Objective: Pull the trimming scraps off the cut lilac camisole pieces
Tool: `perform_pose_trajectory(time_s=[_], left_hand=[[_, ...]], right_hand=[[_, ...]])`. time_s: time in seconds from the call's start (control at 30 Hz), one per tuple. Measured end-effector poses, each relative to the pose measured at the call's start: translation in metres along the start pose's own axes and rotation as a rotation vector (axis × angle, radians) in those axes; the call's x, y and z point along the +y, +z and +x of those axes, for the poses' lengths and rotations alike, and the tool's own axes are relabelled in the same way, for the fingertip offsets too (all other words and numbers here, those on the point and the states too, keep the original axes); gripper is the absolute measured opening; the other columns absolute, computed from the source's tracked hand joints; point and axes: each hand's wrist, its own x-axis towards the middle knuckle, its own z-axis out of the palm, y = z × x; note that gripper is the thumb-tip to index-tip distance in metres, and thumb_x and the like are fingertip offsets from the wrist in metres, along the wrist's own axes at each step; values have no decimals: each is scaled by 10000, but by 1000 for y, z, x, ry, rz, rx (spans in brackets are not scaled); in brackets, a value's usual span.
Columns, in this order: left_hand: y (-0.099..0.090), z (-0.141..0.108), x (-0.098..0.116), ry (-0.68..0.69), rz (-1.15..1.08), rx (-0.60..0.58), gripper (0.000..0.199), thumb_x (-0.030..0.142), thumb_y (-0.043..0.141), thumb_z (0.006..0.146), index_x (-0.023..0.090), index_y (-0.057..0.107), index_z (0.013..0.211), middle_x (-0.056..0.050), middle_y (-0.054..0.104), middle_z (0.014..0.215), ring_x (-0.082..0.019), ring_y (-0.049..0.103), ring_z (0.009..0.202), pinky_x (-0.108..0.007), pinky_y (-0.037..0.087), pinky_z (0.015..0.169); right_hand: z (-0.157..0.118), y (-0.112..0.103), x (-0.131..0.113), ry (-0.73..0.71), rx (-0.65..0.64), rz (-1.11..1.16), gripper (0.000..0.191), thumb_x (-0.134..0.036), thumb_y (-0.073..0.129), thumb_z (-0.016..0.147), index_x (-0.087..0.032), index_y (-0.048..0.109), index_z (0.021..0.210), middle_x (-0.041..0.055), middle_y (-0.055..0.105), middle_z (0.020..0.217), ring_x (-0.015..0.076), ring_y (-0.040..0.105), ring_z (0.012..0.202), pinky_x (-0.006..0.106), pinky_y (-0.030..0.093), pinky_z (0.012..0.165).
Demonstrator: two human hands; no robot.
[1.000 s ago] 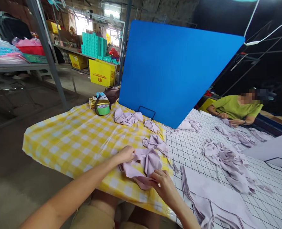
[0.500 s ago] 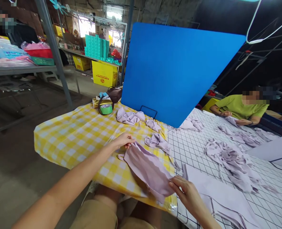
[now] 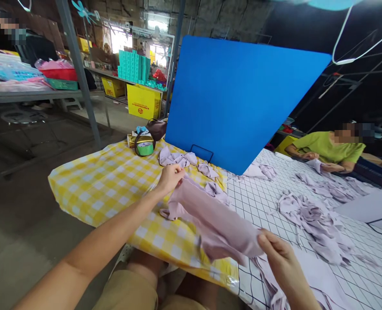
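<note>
A mauve fabric piece (image 3: 216, 215) is stretched between my two hands above the table edge. My left hand (image 3: 171, 177) pinches its upper left corner with closed fingers. At its right end, my right hand (image 3: 276, 249) grips the edge between thumb and fingers. The fabric's lower edge hangs loose and wavy, with a thin strap at its left. Behind it lie crumpled mauve pieces (image 3: 178, 158) on the yellow checked cloth (image 3: 97, 185). Flat mauve fabric (image 3: 320, 271) lies beside and beneath my right hand.
A large blue panel (image 3: 242, 99) stands across the table. Green tape (image 3: 144, 149) sits at the back left. A fabric heap (image 3: 310, 215) lies on the white grid cloth (image 3: 249, 193). A person in a yellow-green shirt (image 3: 329, 148) handles fabric at the far right.
My right hand has moved right and slightly up, and my left hand slightly up. The fabric between them is pulled wider and raised, covering more of the small piece behind it.
</note>
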Motion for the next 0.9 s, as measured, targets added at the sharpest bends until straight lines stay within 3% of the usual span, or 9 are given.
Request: perform_pose_trajectory(time_s=[0.13, 0.33, 0.43, 0.57, 0.63, 0.67, 0.77, 0.83, 0.9], left_hand=[[0, 1, 4, 9, 132, -9, 172, 159, 477, 690, 175, 417, 530, 71, 429, 414, -91, 473, 403, -182, 344, 444], [17, 9, -37, -11, 363, -32, 252, 67, 545, 604, 181, 376, 456, 56, 373, 420, -131, 482, 521, -220, 335, 516], [22, 1, -41, 24, 434, -14, 208, 59, 537, 647, 179, 427, 517, 13, 473, 537, -164, 523, 649, -246, 372, 591], [37, -31, -19, 199, 435, -3, 126, 94, 435, 790, 173, 510, 725, -43, 562, 851, -167, 520, 878, -260, 393, 762], [52, -54, -8, 415, 330, -156, 98, 113, 447, 800, 172, 523, 781, -30, 561, 857, -153, 527, 849, -249, 405, 766], [59, -66, -5, 520, 255, -287, 87, 123, 485, 783, 178, 530, 832, -19, 564, 884, -146, 532, 847, -241, 410, 767], [78, -93, -4, 612, 156, -601, 165, 139, 557, 744, 182, 521, 899, -2, 560, 910, -128, 537, 798, -208, 422, 694], [85, -103, -9, 601, 184, -660, 105, 111, 550, 738, 168, 507, 814, 15, 552, 804, -111, 523, 718, -190, 408, 639], [88, -107, -16, 621, 228, -636, 84, 93, 528, 748, 165, 485, 739, 29, 532, 722, -97, 507, 665, -180, 395, 618]], right_hand=[[9, 0, 6, 71, 64, -2, 399, -539, 539, 758, -182, 503, 584, -27, 378, 542, 104, 338, 499, 222, 285, 439], [29, 19, 43, 76, 57, -177, 430, -589, 524, 714, -180, 526, 581, -10, 438, 546, 131, 388, 545, 240, 318, 489], [29, 22, 48, 62, 87, -183, 409, -574, 516, 729, -180, 552, 622, -11, 446, 549, 129, 383, 536, 235, 303, 471], [29, 27, 32, 80, 81, -117, 414, -570, 514, 740, -184, 517, 592, -41, 355, 494, 99, 282, 467, 226, 224, 420], [32, 34, 20, 89, 71, -78, 424, -580, 519, 732, -182, 513, 586, -44, 342, 492, 95, 270, 465, 224, 213, 418], [34, 38, 15, 91, 68, -67, 426, -582, 527, 726, -180, 513, 583, -43, 346, 495, 95, 276, 470, 224, 217, 422], [39, 47, 4, 79, 83, -50, 425, -575, 555, 709, -177, 510, 567, -38, 363, 512, 99, 303, 495, 220, 239, 440], [41, 48, 3, 76, 98, -20, 413, -564, 569, 704, -173, 526, 580, -36, 370, 520, 98, 306, 501, 218, 242, 441], [42, 46, 6, 86, 117, 28, 402, -556, 581, 700, -168, 549, 600, -34, 381, 523, 96, 303, 498, 216, 238, 432]])
